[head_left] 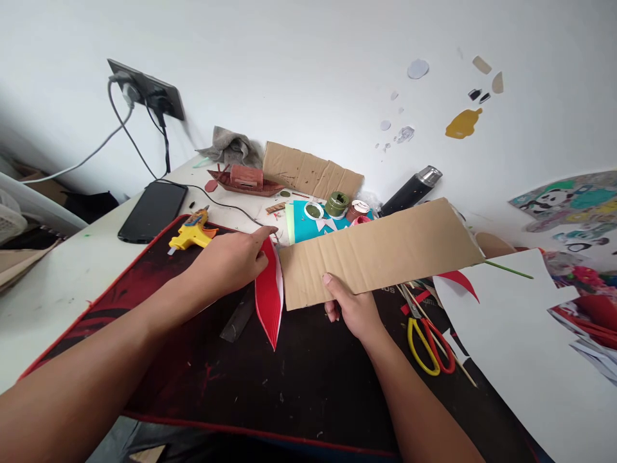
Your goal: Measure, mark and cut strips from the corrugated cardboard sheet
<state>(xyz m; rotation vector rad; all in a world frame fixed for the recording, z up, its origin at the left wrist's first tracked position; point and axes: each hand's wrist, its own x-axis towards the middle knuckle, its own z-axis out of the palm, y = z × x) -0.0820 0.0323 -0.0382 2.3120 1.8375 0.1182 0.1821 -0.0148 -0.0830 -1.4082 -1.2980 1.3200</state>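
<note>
My right hand (357, 312) grips a long brown cardboard strip (385, 251) near its left end. The thumb lies on the top face and the other fingers are underneath. Beside that end is a red, pointed paper petal (268, 302) with a white edge. My left hand (241, 254) is closed at the petal's upper part, thumb bent and index finger pointing forward; the hand hides some of its contact. A dark flat ruler-like strip (238, 316) lies below the left hand. To its left rests a yellow hot glue gun (193, 231).
Red-and-yellow scissors (427, 344) and thin sticks lie right on the dark mat (299, 399). Behind stand open paint jars (337, 204), a model boat (245, 180) and a black flask (412, 191). A phone (153, 212) lies left; white paper (520, 341) covers the right.
</note>
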